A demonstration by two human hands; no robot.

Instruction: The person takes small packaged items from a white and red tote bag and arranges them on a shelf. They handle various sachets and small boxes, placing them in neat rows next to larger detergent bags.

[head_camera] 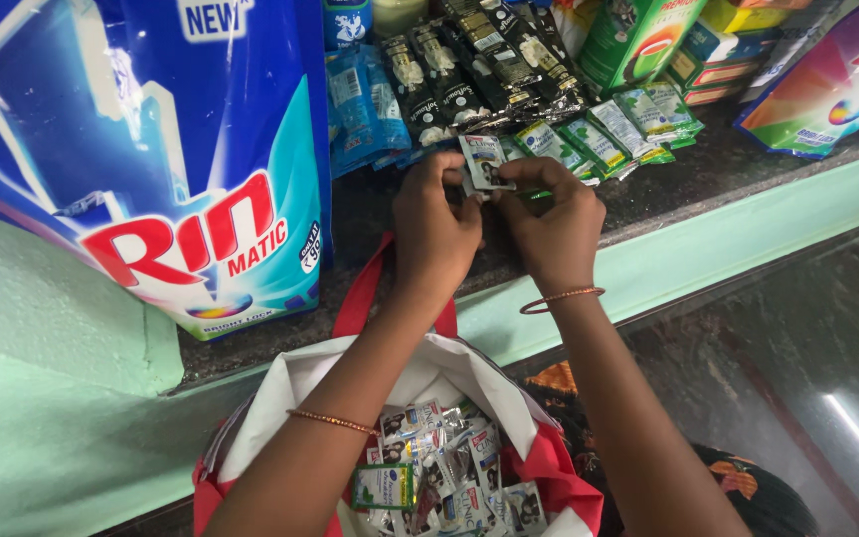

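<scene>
My left hand (434,224) and my right hand (554,224) meet over the dark stone shelf (370,214), and together they pinch a small grey-and-white sachet (483,161) held upright between the fingertips. Just behind the hands lie strips of green sachets (599,134), black sachets (489,65) and blue sachets (360,104). Below my forearms hangs an open red-and-white cloth bag (295,388) with several similar small sachets (444,472) inside. A thin bangle sits on each wrist.
A large blue detergent pouch (151,149) stands on the shelf at the left. Green and yellow boxes (678,40) and a colourful pouch (827,85) are at the back right. A pale green ledge (728,239) edges the shelf; a dark polished floor (797,368) lies below.
</scene>
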